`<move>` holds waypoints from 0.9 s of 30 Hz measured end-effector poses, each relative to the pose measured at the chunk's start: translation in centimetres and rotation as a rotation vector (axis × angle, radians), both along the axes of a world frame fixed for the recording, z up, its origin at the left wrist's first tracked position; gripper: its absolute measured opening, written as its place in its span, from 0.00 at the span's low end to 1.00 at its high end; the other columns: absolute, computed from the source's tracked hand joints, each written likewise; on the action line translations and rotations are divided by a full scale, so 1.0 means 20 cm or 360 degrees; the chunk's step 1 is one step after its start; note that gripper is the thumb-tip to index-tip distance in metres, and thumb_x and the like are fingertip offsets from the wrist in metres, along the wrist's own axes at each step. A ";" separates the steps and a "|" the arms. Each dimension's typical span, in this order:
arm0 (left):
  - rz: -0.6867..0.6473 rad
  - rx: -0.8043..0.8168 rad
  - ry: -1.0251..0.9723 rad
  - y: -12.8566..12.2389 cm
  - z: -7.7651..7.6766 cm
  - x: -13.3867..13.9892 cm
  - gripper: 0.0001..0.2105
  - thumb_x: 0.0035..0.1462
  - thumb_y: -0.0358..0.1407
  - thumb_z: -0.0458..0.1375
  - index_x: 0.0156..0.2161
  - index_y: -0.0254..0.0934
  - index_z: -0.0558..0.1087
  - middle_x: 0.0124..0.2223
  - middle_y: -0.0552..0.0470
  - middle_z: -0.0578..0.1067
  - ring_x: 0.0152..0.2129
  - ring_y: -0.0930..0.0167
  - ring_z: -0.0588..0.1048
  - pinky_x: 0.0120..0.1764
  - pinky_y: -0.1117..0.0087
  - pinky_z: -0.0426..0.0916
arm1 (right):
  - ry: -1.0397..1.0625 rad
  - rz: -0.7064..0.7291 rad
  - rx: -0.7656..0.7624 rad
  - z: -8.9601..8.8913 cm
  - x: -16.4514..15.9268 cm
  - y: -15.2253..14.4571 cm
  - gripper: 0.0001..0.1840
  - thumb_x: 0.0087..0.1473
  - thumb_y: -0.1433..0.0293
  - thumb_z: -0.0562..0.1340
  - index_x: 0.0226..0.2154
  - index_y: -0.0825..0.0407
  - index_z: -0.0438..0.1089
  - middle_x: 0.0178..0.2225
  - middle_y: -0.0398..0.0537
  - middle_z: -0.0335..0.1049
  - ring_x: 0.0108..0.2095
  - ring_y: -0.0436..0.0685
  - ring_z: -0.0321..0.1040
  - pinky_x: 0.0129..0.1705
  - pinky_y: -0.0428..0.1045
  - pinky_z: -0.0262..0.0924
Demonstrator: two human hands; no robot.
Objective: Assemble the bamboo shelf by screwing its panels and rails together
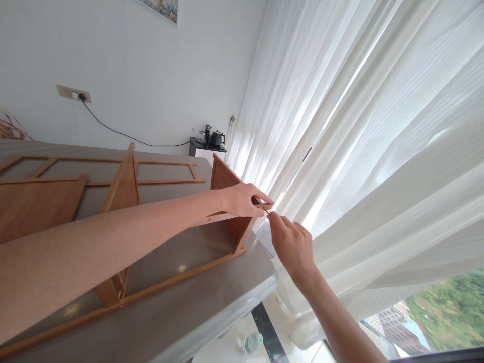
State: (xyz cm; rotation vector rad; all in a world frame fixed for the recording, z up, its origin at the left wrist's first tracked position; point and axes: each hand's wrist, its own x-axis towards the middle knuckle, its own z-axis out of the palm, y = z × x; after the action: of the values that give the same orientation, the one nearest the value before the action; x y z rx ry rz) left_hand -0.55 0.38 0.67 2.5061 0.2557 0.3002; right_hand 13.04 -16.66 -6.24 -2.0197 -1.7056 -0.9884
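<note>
A partly assembled wooden shelf frame [177,275] lies on a grey-covered table. My left hand [242,199] is closed around the end of its upper wooden rail [215,218], beside the reddish-brown end panel [227,176]. Close by, my right hand [293,242] pinches a thin metal piece [266,211] between thumb and finger. That piece meets the rail end just below my left fingertips. It is too small to tell whether it is a screw or a key. My left forearm hides part of the frame.
The grey table [227,282] has a rounded corner near the white curtains [359,151]. A wooden ladder-like frame [166,181] and a flat board [38,206] lie left. A black kettle [217,137] stands on a cabinet behind. On the floor is a plastic bottle [252,343].
</note>
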 end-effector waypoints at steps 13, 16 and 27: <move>-0.0003 0.0039 -0.0012 0.01 -0.02 0.01 0.23 0.53 0.44 0.60 0.56 0.54 0.75 0.46 0.54 0.77 0.38 0.69 0.74 0.37 0.74 0.64 | 0.1647 0.0405 -0.0060 0.03 -0.13 0.03 0.18 0.64 0.52 0.55 0.35 0.48 0.67 0.36 0.45 0.79 0.24 0.51 0.75 0.28 0.45 0.64; 0.0008 0.0023 -0.0017 0.01 -0.02 0.01 0.23 0.51 0.42 0.60 0.55 0.54 0.75 0.46 0.55 0.77 0.38 0.70 0.74 0.36 0.74 0.64 | 0.1443 0.0300 -0.0015 0.00 -0.12 0.03 0.16 0.65 0.53 0.54 0.34 0.47 0.66 0.33 0.41 0.78 0.24 0.51 0.74 0.26 0.45 0.62; -0.0008 0.0004 -0.0035 0.00 -0.01 0.01 0.23 0.51 0.41 0.60 0.55 0.51 0.76 0.45 0.54 0.78 0.39 0.70 0.74 0.37 0.75 0.64 | 0.1107 0.0181 0.0046 -0.02 -0.11 0.03 0.13 0.66 0.57 0.53 0.34 0.46 0.63 0.32 0.38 0.78 0.28 0.52 0.76 0.29 0.45 0.62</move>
State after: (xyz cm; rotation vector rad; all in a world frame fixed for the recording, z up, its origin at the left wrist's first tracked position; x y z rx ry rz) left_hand -0.27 0.46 0.41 2.5041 0.2402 0.3257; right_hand 10.76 -16.08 -6.67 -1.9019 -1.3785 -0.2129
